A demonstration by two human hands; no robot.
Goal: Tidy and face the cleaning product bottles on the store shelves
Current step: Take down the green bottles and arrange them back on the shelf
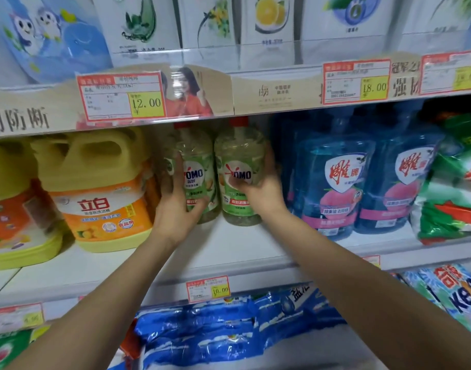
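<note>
Head view: the left bottle [199, 169] and right bottle [239, 161], both green OMO, stand side by side, set back on the shelf [229, 249] between a yellow jug [101, 182] and blue bottles [333, 177]. The left hand [175, 201] wraps the left bottle, fingers [175, 166] curled round its side, thumb in front. The right hand [261, 190] grips the right bottle likewise, thumb across the label. Turned together, the two could rub and one could tip. Knuckles might also nudge the jug or blue bottles askew.
</note>
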